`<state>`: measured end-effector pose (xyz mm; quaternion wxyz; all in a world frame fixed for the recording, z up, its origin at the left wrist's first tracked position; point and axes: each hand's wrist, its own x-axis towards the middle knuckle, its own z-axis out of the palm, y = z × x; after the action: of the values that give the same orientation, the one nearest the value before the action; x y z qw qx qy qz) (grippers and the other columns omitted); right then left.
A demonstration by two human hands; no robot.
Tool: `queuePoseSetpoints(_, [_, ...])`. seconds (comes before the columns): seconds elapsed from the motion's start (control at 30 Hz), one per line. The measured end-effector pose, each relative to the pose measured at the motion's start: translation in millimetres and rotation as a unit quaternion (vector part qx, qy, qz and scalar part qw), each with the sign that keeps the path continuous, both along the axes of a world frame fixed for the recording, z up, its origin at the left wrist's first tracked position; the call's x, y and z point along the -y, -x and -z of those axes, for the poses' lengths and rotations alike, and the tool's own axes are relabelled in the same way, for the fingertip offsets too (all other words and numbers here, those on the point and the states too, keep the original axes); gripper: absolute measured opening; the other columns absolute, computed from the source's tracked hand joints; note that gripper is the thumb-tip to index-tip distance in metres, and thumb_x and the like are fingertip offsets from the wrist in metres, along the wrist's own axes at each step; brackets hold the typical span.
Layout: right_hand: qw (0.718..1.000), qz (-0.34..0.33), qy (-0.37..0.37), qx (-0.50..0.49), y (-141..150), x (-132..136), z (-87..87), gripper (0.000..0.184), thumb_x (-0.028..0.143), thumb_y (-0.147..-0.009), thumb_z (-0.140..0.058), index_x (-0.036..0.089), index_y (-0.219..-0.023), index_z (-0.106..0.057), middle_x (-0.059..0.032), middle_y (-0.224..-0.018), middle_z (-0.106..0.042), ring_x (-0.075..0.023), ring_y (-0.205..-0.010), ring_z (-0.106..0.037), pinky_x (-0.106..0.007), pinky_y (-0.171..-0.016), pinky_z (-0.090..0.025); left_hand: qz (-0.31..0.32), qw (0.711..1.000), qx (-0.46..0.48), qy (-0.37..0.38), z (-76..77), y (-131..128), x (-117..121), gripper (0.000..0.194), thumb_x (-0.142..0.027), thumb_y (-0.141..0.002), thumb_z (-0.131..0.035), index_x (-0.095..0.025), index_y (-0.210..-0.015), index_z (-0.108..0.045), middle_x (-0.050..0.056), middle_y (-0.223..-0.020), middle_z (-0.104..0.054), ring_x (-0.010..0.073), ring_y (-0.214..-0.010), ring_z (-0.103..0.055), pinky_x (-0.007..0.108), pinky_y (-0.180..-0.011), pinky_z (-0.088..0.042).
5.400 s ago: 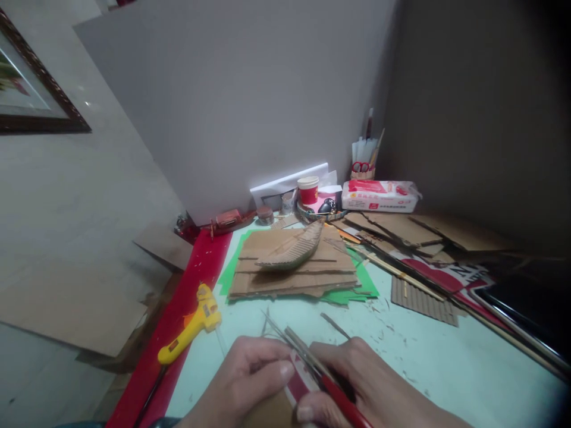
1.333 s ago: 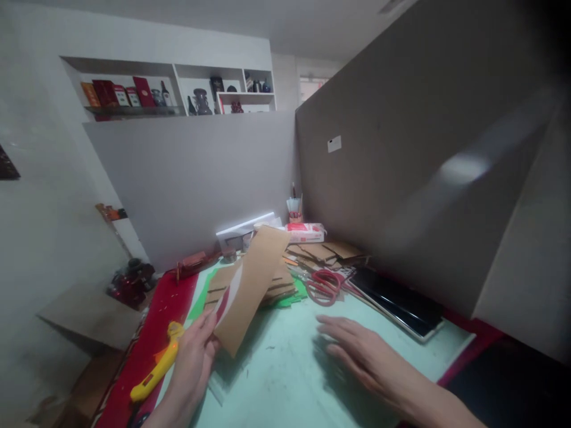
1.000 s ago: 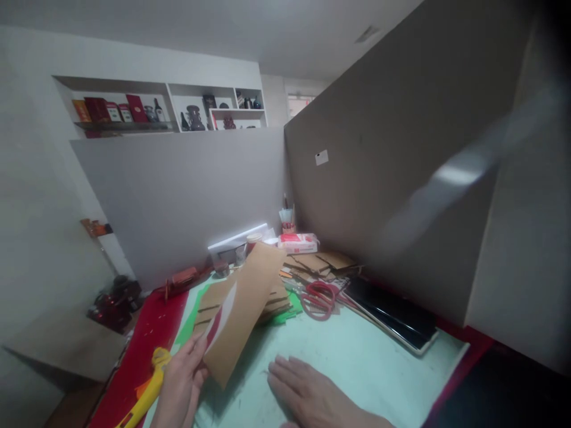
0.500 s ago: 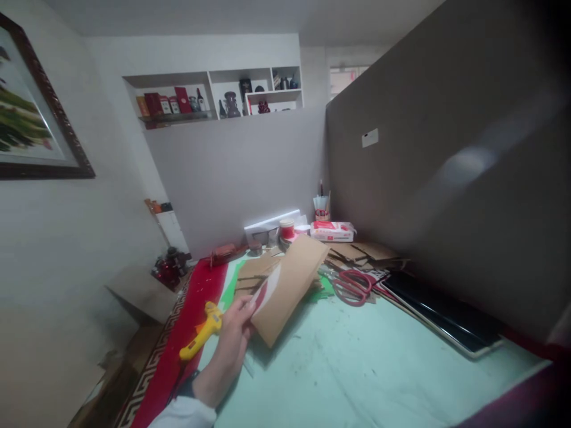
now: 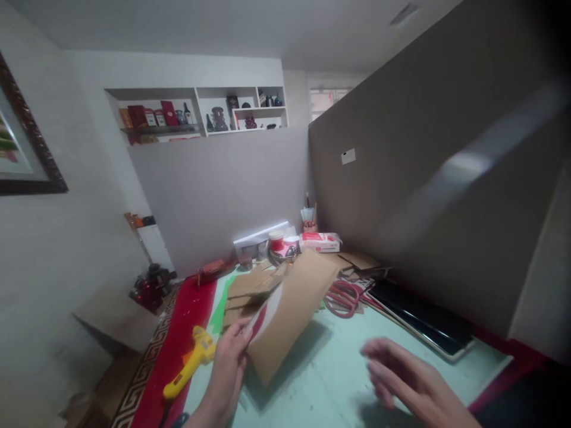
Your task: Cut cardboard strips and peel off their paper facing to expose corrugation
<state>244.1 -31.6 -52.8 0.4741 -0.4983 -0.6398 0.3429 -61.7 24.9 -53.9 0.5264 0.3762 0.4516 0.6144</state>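
Note:
My left hand (image 5: 232, 356) grips the lower left edge of a piece of brown cardboard (image 5: 297, 309), which is tilted above the table. A white and dark red print shows along its left side. Over the table at the lower right is my right hand (image 5: 404, 377), its fingers loosely curled and apart, with nothing in them. A yellow hot glue gun (image 5: 191, 359) lies left of my left hand. Red-handled scissors (image 5: 343, 298) lie just beyond the cardboard, their blades hidden behind it.
More cardboard pieces (image 5: 250, 284) lie behind the held one. At the back stand a red jar (image 5: 276, 240), a pack of wipes (image 5: 320, 241) and a pen cup (image 5: 308, 219). A shiny black flat object (image 5: 419, 315) lies at right, beside a grey partition (image 5: 428, 196).
My right hand has come into view from the lower right. My left hand still holds the cardboard, now turned slightly. The view has tilted up and shifted to the right.

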Motion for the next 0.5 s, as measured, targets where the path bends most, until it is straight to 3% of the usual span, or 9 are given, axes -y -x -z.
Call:
queuePoseSetpoints(0.03, [0.999, 0.014, -0.029, -0.028, 7, -18, -11.8, 0.033, 0.055, -0.088, -0.064, 0.024, -0.101, -0.067, -0.0029, -0.078, -0.071, -0.0219, -0.065, -0.068, -0.031, -0.055, -0.057, -0.009, 1.000, 0.003, 0.004, -0.9, 1, -1, 0.020, -0.029, -0.084, -0.072, -0.016, -0.100, -0.069, 0.005, -0.093, -0.077, 0.0194, -0.083, -0.072, 0.034, -0.075, -0.056])
queuePoseSetpoints(0.1, [0.997, 0.027, -0.057, -0.044, 19, -54, -35.1, 0.039, 0.052, -0.084, -0.068, 0.025, -0.112, -0.063, -0.0096, -0.114, -0.071, -0.0286, -0.104, -0.068, -0.038, -0.087, -0.057, -0.039, 0.999, 0.007, 0.015, -3.4, 5, -3, 0.026, -0.031, -0.076, -0.079, -0.018, -0.096, -0.072, 0.005, -0.088, -0.079, 0.0208, -0.078, -0.073, 0.030, -0.070, -0.055])
queuePoseSetpoints(0.13, [0.996, 0.037, -0.064, -0.055, 23, -72, -45.6, 0.042, 0.052, -0.084, -0.068, 0.024, -0.115, -0.060, -0.0115, -0.123, -0.067, -0.0303, -0.112, -0.066, -0.042, -0.096, -0.054, -0.058, 0.998, 0.010, 0.018, -4.8, 8, -5, 0.028, -0.033, -0.071, -0.082, -0.019, -0.094, -0.073, 0.004, -0.086, -0.080, 0.0212, -0.076, -0.073, 0.029, -0.067, -0.054])
queuePoseSetpoints(0.2, [0.994, 0.047, -0.064, -0.080, 31, -103, -62.5, 0.056, 0.052, -0.080, -0.071, 0.023, -0.125, -0.054, -0.0157, -0.135, -0.060, -0.0346, -0.116, -0.063, -0.050, -0.098, -0.052, -0.094, 0.995, 0.014, 0.016, -7.6, 14, -10, 0.034, -0.035, -0.065, -0.086, -0.020, -0.092, -0.075, 0.004, -0.085, -0.080, 0.0219, -0.074, -0.073, 0.029, -0.065, -0.054])
queuePoseSetpoints(0.27, [0.993, 0.003, -0.049, -0.107, 40, -125, -72.0, 0.061, 0.050, -0.077, -0.075, 0.021, -0.128, -0.056, -0.0157, -0.131, -0.064, -0.0358, -0.113, -0.065, -0.051, -0.096, -0.052, -0.123, 0.992, 0.013, 0.007, -10.2, 19, -13, 0.040, -0.041, -0.061, -0.088, -0.020, -0.093, -0.075, 0.004, -0.089, -0.081, 0.0235, -0.079, -0.073, 0.030, -0.069, -0.054])
queuePoseSetpoints(0.4, [0.974, -0.131, 0.003, -0.185, 63, -149, -62.3, 0.054, 0.049, -0.082, -0.072, 0.018, -0.125, -0.066, -0.0117, -0.117, -0.074, -0.0327, -0.104, -0.070, -0.044, -0.092, -0.055, -0.176, 0.984, -0.011, -0.004, -14.4, 27, -13, 0.049, -0.050, -0.058, -0.088, -0.020, -0.094, -0.074, 0.004, -0.089, -0.080, 0.0258, -0.086, -0.073, 0.029, -0.074, -0.053])
queuePoseSetpoints(0.5, [0.958, -0.152, 0.045, -0.239, 74, -157, -39.0, 0.057, 0.050, -0.084, -0.071, 0.017, -0.130, -0.065, -0.0121, -0.116, -0.076, -0.0324, -0.102, -0.071, -0.045, -0.091, -0.055, -0.202, 0.979, -0.022, 0.011, -14.4, 31, -13, 0.059, -0.057, -0.063, -0.084, -0.024, -0.110, -0.069, 0.002, -0.087, -0.079, 0.0247, -0.080, -0.075, 0.029, -0.070, -0.053])
